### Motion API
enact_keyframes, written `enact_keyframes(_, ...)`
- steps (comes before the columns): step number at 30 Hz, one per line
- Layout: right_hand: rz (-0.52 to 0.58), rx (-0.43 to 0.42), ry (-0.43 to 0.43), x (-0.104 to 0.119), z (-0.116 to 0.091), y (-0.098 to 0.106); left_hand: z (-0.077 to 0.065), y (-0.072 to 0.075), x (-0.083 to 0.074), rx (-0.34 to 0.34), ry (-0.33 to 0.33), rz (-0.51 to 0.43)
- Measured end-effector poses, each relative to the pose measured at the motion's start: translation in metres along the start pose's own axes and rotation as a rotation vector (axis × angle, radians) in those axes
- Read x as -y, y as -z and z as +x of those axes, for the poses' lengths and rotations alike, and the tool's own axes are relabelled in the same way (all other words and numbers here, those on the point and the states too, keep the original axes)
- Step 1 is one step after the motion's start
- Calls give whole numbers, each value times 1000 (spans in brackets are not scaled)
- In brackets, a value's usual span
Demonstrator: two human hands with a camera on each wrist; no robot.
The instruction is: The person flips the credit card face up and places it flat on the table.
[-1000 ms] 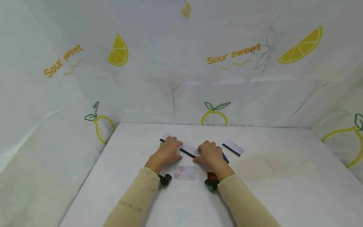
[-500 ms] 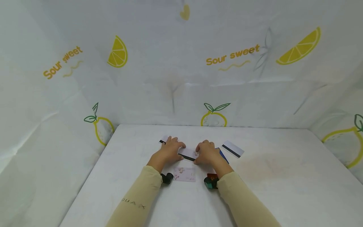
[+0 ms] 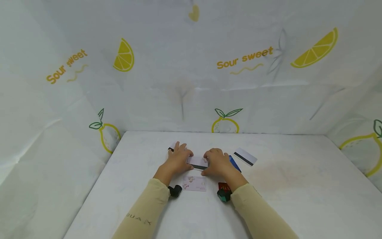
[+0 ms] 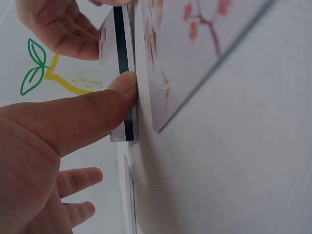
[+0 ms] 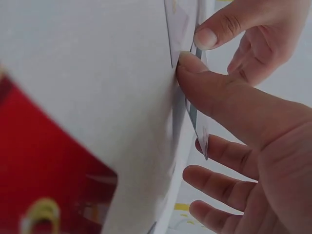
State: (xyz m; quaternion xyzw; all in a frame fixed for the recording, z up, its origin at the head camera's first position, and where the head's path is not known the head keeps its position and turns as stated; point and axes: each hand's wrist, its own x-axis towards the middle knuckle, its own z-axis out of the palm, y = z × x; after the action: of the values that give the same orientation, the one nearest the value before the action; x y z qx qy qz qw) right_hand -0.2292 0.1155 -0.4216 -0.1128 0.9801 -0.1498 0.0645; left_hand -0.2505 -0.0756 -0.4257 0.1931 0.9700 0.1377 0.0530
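Observation:
A pale card with a black magnetic stripe (image 3: 197,162) lies between my two hands, just beyond a pink floral VIP card (image 3: 194,183). My left hand (image 3: 178,161) holds the striped card's left end, with its thumb (image 4: 124,84) on the near edge. At the opposite end my right hand (image 3: 219,164) grips it between thumb and fingers. In the right wrist view the card's edge (image 5: 201,139) looks slightly raised, with the right thumb (image 5: 192,63) in front of it. Part of its surface is hidden by the fingers.
Another striped card (image 3: 172,146) sits partly under the left hand's fingers. To the right of the right hand lie a blue card (image 3: 234,163) and a striped white card (image 3: 245,156). A red VIP card (image 3: 224,186) is partly hidden by the right wrist camera.
The striped card between my hands has come slightly nearer and turned from a slant to almost level. My right thumb has shifted along with it.

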Motion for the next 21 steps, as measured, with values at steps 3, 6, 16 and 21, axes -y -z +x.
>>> enact_keyframes(3, -56, -5, 9, 4, -2, 3, -1, 0, -2, 10, 5, -6)
enact_keyframes(6, -143, -4, 27, 9, -4, 6, -1, 0, -2, 18, 8, -9)
enact_keyframes(16, -323, -40, 84, 15, -10, 7, -6, -1, 6, 55, -2, -105)
enact_keyframes(21, -193, -74, 75, 6, -19, 18, -14, 5, 10, 34, -67, -192)
